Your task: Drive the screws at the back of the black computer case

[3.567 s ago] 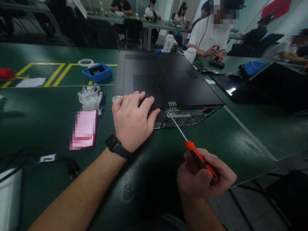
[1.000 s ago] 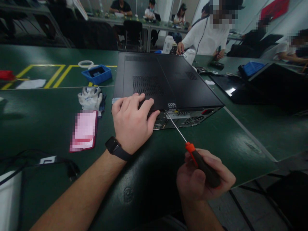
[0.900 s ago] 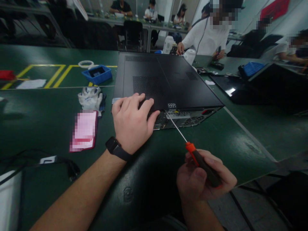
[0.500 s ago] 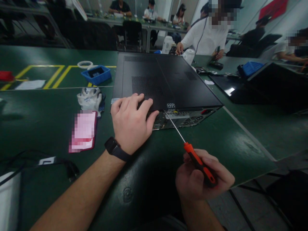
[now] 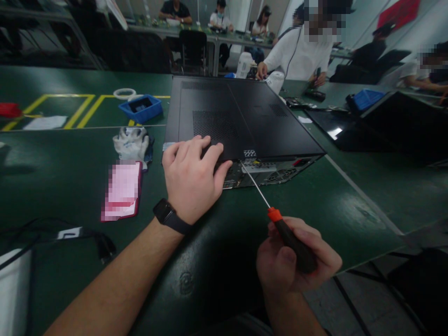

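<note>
A black computer case (image 5: 241, 116) lies flat on the green table (image 5: 70, 182), its rear panel toward me. My left hand (image 5: 192, 177) rests palm-down on the case's near left corner, fingers spread over the side panel. A dark watch sits on that wrist. My right hand (image 5: 297, 261) is closed around the orange-and-black handle of a screwdriver (image 5: 276, 219). Its thin shaft runs up and left, and the tip meets the rear edge of the case just below the top panel.
Left of the case lie crumpled work gloves (image 5: 132, 141), a pink-covered phone (image 5: 122, 189) and a blue parts bin (image 5: 140, 107). A black cable (image 5: 80, 233) trails at the near left. Another black case (image 5: 388, 126) lies to the right. Several people sit at tables behind.
The screwdriver handle has rotated in my right hand, its orange stripe showing and hiding between frames. The left hand and the case stay put.
</note>
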The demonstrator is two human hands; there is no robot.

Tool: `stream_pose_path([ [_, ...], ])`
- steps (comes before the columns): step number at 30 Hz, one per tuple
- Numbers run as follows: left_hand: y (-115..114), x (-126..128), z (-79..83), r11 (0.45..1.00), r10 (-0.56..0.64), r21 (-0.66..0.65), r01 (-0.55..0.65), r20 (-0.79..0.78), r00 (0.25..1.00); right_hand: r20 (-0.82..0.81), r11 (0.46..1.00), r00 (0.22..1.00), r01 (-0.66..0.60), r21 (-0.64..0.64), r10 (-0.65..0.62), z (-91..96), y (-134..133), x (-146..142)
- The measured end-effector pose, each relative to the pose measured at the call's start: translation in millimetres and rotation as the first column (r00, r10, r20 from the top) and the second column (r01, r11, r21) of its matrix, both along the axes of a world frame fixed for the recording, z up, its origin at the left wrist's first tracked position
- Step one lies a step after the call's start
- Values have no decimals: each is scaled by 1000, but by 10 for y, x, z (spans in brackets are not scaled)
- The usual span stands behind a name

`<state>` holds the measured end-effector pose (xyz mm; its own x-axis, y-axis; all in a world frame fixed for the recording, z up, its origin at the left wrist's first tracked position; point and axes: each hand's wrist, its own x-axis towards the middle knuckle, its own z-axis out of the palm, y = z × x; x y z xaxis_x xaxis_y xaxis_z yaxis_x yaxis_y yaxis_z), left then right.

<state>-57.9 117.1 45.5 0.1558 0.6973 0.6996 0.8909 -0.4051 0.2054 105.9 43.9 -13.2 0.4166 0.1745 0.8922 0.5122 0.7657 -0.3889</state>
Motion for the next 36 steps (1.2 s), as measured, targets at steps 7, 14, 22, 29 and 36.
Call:
stream_pose_path([
  [7, 2, -2, -8, 1000, 7, 2, -7, -8, 1000, 47, 989, 988, 145, -8, -145, -30, -33, 53],
  [14, -4, 0, -5, 1000, 3, 5, -3, -3, 1000, -19, 999, 999, -39, 29, 39, -33, -2, 19],
  [22, 4, 1, -7, 1000, -1, 3, 1, 2, 1000, 12, 992, 993, 118, 41, -119, -24, 20, 34],
  [29, 0, -2, -3, 1000, 2, -1, -2, -3, 1000, -33, 999, 999, -3, 36, 4, -25, 11, 4],
  [36, 11, -2, -20, 1000, 8, 5, -8, 3, 1000, 44, 998, 997, 61, 0, -61, -54, -20, 66],
])
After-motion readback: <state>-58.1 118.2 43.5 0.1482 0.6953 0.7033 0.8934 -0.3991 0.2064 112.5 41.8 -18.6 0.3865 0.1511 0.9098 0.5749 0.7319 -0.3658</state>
